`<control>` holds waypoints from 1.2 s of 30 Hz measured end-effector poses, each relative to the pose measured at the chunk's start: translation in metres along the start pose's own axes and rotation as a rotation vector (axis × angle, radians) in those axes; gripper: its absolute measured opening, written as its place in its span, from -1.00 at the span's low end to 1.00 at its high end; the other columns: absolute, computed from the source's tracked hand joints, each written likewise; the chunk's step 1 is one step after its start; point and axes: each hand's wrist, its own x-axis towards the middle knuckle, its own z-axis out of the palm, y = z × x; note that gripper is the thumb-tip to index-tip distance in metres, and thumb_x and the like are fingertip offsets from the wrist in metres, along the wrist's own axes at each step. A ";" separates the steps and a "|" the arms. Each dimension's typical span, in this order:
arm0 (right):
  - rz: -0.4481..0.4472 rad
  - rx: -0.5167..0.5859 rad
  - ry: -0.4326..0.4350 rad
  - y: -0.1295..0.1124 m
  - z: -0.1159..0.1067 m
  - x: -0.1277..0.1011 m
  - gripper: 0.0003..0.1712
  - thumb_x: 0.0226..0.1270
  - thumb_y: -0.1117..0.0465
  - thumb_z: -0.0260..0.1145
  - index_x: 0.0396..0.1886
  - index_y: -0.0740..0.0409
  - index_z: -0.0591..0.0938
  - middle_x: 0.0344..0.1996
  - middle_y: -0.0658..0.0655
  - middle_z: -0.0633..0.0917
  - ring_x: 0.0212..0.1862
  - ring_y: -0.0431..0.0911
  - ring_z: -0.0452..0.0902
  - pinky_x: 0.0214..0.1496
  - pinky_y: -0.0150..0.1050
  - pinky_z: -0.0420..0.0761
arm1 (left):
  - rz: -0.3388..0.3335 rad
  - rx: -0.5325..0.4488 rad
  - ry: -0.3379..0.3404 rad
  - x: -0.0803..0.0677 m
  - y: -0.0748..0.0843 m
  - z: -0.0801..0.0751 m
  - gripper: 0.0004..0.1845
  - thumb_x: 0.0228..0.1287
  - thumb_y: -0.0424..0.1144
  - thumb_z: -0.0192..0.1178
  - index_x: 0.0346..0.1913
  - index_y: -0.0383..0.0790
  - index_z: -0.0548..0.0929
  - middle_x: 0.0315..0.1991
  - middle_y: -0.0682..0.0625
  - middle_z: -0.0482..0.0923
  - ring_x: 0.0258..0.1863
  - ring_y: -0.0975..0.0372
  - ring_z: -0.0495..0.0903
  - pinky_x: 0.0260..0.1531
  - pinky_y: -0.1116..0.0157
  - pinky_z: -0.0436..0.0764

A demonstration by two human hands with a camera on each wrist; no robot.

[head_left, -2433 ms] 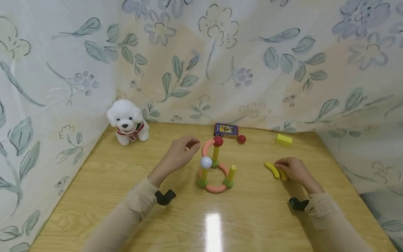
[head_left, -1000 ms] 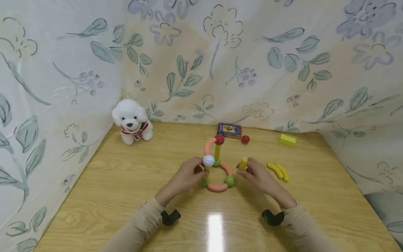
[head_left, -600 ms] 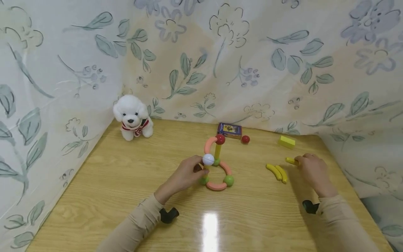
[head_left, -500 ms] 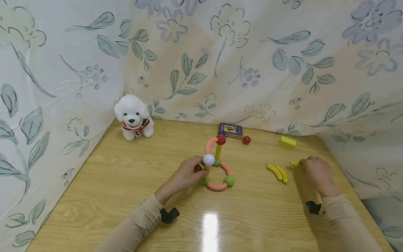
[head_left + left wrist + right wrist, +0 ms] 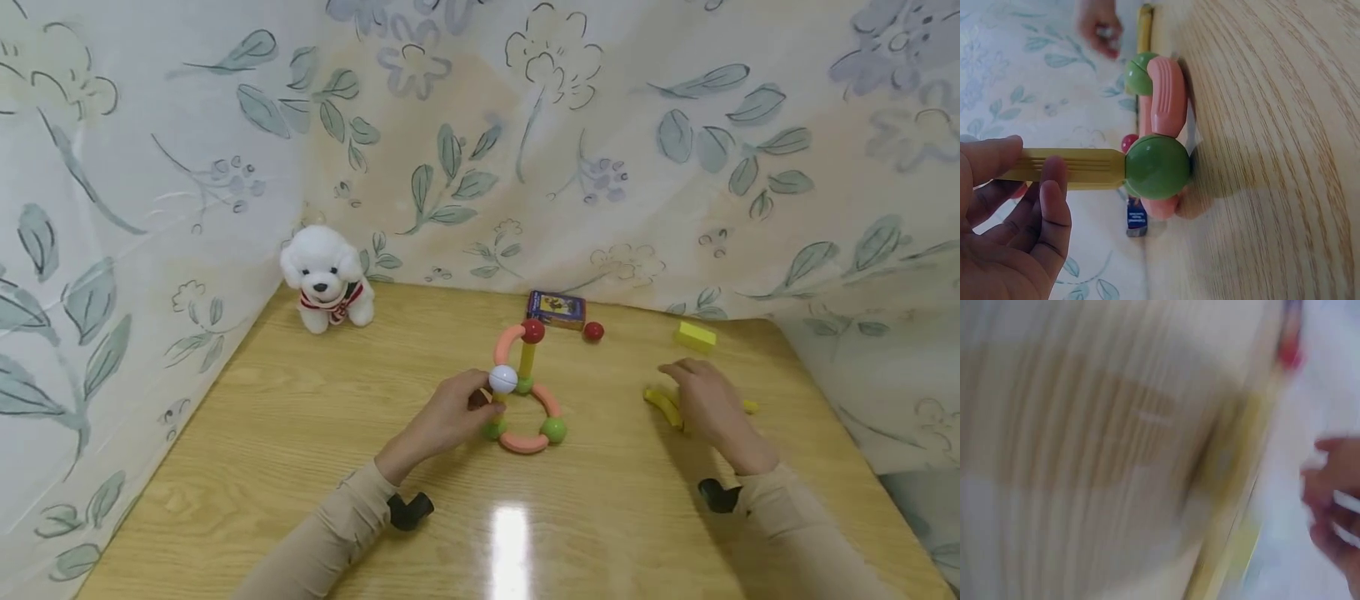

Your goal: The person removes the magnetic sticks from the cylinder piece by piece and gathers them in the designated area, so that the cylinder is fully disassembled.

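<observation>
My left hand (image 5: 450, 408) pinches an upright yellow toy building rod (image 5: 1088, 167), which joins a green ball (image 5: 1159, 165) at the base and carries a white ball (image 5: 503, 379). A coral curved piece (image 5: 508, 343) arches from there to a red ball (image 5: 533, 331) on a second yellow rod (image 5: 527, 362). At the base, the right green ball (image 5: 553, 430) has no rod on it. My right hand (image 5: 708, 408) hovers over two yellow curved pieces (image 5: 663, 407), holding nothing, fingers loosely bent. Beyond it lies a yellow straight rod (image 5: 751, 407), partly hidden.
A white plush dog (image 5: 324, 275) sits at the back left of the wooden table (image 5: 300, 467). Behind the structure lie a small blue box (image 5: 557, 309) and a loose red ball (image 5: 593, 332). A yellow block (image 5: 696, 336) stands at the back right.
My right hand took the yellow rod off the right green ball, carried it right and let it go, then came back left over the curved pieces. My left hand took hold of the rod under the white ball.
</observation>
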 end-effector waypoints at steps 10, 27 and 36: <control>-0.431 0.304 -0.140 -0.095 0.033 0.036 -0.49 0.05 0.60 0.33 0.04 0.23 0.67 0.08 0.18 0.68 0.07 0.03 0.59 0.07 -0.07 0.64 | -0.006 0.013 -0.010 0.003 0.003 0.006 -0.81 0.28 -0.35 0.26 -0.07 -0.32 0.63 -0.18 -0.14 0.63 -0.27 0.20 0.64 -0.27 0.44 0.59; -0.535 0.393 -0.080 -0.116 0.013 -0.006 -0.71 0.10 0.49 0.41 -0.19 0.13 0.72 -0.18 0.04 0.67 -0.11 -0.13 0.62 -0.06 -0.25 0.67 | 0.018 0.056 -0.040 0.020 0.002 0.004 -0.84 0.35 -0.34 0.20 -0.06 -0.24 0.65 -0.07 -0.11 0.68 -0.12 0.11 0.69 -0.12 0.24 0.65; -0.430 0.520 -0.041 -0.139 -0.016 -0.009 -0.64 0.18 0.49 0.32 -0.06 0.08 0.69 -0.12 0.02 0.69 -0.19 -0.26 0.59 -0.19 -0.42 0.63 | -0.010 0.004 -0.052 0.028 -0.005 0.007 -0.85 0.37 -0.35 0.16 -0.06 -0.20 0.65 -0.08 -0.09 0.68 -0.12 0.12 0.68 -0.16 0.28 0.65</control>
